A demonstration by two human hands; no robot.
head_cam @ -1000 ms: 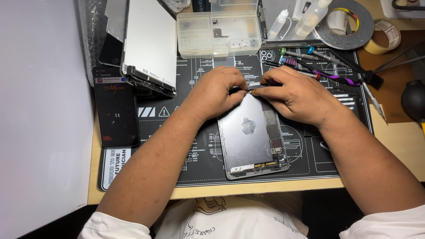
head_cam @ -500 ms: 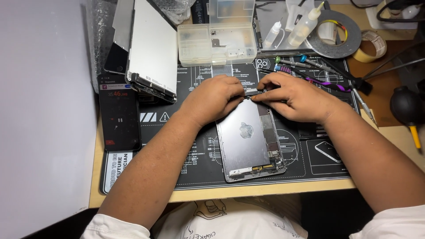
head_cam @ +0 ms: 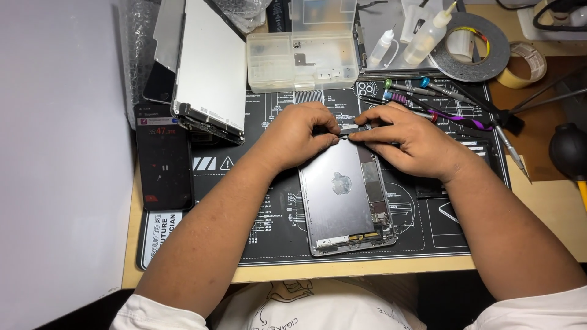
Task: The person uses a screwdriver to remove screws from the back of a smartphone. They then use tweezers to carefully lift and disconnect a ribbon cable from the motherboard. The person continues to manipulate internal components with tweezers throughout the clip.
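Note:
A grey tablet housing (head_cam: 342, 208) lies open on the black repair mat (head_cam: 257, 238), inner side up, with circuit parts along its right and lower edges. Both hands meet at its top edge. My left hand (head_cam: 299, 137) pinches one end of a thin metal strip (head_cam: 350, 133) between thumb and forefinger. My right hand (head_cam: 409, 140) pinches the other end, its fingers resting on the housing's top right corner. What lies under the fingertips is hidden.
A detached screen panel (head_cam: 208, 67) leans at the back left, above a phone (head_cam: 164, 162) showing a timer. Behind the hands stand a clear parts box (head_cam: 302, 58), two dropper bottles (head_cam: 382, 46), several screwdrivers (head_cam: 428, 98), tape rolls (head_cam: 474, 46) and a black air blower (head_cam: 568, 150).
Both hands have stayed at the housing's top edge, fingertips drawn slightly closer together. The view has shifted a little.

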